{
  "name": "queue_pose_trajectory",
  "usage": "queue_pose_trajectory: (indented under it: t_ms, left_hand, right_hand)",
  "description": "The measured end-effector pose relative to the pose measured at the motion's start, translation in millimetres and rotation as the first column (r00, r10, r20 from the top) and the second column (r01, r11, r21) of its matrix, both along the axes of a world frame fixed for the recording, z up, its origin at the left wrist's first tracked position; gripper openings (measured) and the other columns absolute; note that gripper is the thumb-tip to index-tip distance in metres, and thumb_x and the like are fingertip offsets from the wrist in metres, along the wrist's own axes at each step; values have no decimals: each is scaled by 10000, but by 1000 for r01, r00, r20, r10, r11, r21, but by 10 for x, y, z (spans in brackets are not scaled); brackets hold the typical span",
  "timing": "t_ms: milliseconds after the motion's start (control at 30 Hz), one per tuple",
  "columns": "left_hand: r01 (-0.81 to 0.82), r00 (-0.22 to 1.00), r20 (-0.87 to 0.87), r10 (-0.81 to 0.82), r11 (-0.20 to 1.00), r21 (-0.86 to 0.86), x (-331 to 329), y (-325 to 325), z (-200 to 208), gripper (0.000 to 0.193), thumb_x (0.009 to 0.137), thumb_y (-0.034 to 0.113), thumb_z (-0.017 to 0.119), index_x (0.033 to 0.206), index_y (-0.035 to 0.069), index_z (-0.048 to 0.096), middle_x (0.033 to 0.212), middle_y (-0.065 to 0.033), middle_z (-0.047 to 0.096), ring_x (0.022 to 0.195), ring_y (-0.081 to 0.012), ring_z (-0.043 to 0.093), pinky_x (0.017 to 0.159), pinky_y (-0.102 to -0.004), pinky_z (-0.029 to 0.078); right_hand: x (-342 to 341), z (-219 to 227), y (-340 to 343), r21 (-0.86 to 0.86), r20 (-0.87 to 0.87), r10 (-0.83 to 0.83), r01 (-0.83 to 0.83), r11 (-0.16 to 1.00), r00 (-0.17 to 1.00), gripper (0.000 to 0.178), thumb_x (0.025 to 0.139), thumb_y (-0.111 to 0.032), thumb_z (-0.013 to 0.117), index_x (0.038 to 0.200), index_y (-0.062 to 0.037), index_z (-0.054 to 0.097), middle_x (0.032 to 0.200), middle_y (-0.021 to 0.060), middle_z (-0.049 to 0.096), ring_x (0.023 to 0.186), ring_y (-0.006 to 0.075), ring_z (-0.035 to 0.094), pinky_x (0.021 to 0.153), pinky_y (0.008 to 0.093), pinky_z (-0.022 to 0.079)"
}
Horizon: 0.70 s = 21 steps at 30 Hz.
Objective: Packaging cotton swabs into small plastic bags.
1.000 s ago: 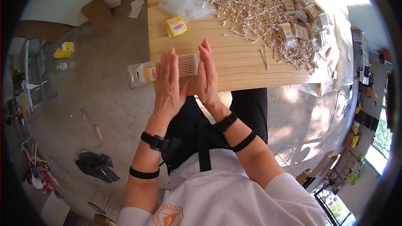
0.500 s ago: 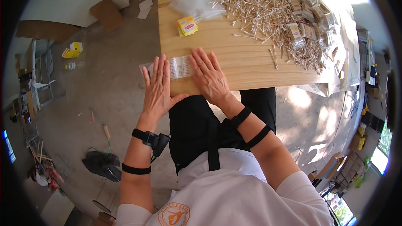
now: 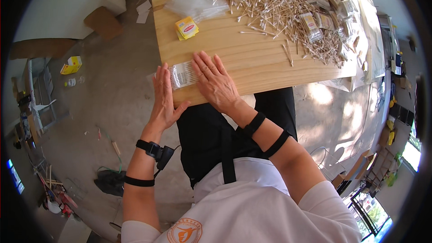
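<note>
A small clear bag of cotton swabs (image 3: 182, 75) lies flat near the front left corner of the wooden table. My left hand (image 3: 162, 101) stands on edge at the bag's left end, fingers stretched out and thumb spread toward me. It covers part of the clear plastic there. Over the bag's right end lies my right hand (image 3: 217, 84), palm down with its fingers extended. Neither hand grips anything. Beyond the bag sits a small stack of yellow cards (image 3: 186, 28) with a red oval mark.
Empty clear bags (image 3: 198, 1) lie behind the cards. Loose cotton swabs (image 3: 265, 4) form a large heap at the far right, with several filled swab packets (image 3: 311, 27) on it. A yellow box (image 3: 72, 65) and a plastic bottle (image 3: 70, 82) are on the floor at left.
My left hand has tilted from nearly flat to on edge against the bag's end, its fingers closer together. The right hand stays flat on the bag. The whole view has shifted slightly.
</note>
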State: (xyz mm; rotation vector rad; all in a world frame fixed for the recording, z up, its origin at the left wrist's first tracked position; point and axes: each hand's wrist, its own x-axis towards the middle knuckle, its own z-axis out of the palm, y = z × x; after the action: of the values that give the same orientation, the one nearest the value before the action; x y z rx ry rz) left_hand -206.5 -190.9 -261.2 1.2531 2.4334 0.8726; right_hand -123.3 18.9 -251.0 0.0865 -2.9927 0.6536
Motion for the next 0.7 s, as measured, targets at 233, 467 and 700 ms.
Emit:
queue_pose_trajectory:
  t_ms: [233,467,700]
  left_hand:
    - [20,1000,16,-20,1000,-3,-18,-7,8,1097,893,610,603,1589,33,-18,1657,-223,20,1530,-423,16,1217,-572,12]
    - [13,999,43,-14,1000,24,-7,-11,-10,1106,888,611,610,1591,41,-25,1658,-220,13,1532,-418,11,1217,-571,6]
    - [-16,998,-59,12,997,-79,22,51,95,1243,765,634,726,1590,32,19,1661,-206,47,1535,-402,32,1216,-590,30]
  right_hand:
    - [-43,-16,-108,-11,0,5,-5,1000,1000,601,948,-216,513,1486,21,390,1607,140,306,1530,258,188,1254,450,115]
    - [-77,-32,-185,45,-13,21,-21,999,1000,615,934,-224,509,1484,27,395,1604,141,315,1531,257,186,1254,448,106]
    - [-140,0,-268,-23,-20,31,-32,999,999,627,901,-160,513,1480,45,388,1593,158,328,1527,289,202,1243,496,129]
